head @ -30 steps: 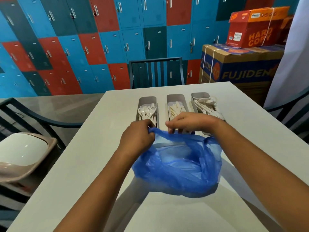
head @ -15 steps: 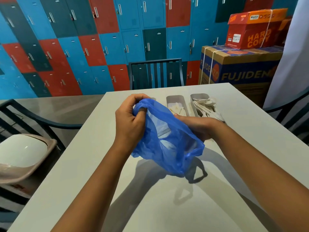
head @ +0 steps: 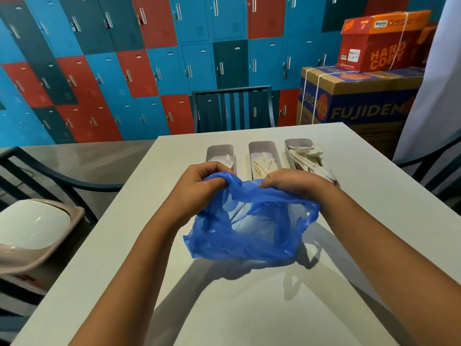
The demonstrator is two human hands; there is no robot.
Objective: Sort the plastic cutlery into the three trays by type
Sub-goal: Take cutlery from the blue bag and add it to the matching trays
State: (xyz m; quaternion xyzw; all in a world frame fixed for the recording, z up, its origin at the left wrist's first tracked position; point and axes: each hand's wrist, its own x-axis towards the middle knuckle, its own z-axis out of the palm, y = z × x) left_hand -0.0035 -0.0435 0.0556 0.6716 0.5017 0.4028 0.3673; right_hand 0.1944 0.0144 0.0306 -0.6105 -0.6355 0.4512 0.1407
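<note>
Locker wall (head: 124,71) fills the background, doors blue, red and dark teal. In front of it, right side, I've got a FUJIDEN carton (head: 359,101) with a red HARD COPY box (head: 379,41) stacked on top. Dark slatted chair (head: 233,108) sits at the far edge of the white table (head: 249,308). Off the table's left, a beige bin with a white swing lid (head: 32,228).

Blue plastic bag (head: 249,228) hangs over the table centre, stretched between both hands, mouth open toward me. I can't see anything in it. Left hand (head: 199,191) has its fingers curled round a bunched bit of the bag's rim. Right hand (head: 296,183) is clenched on the opposite rim.

Three grey trays sit side by side past the hands, near ends hidden behind them. Left tray (head: 219,152): white forks (head: 223,161), tines toward me. Middle tray (head: 263,148): cream cutlery pieces (head: 262,164), flat and loose; too small to call the type. Right tray (head: 298,143): white spoons (head: 309,156), piled and overhanging the tray's far-right rim.
</note>
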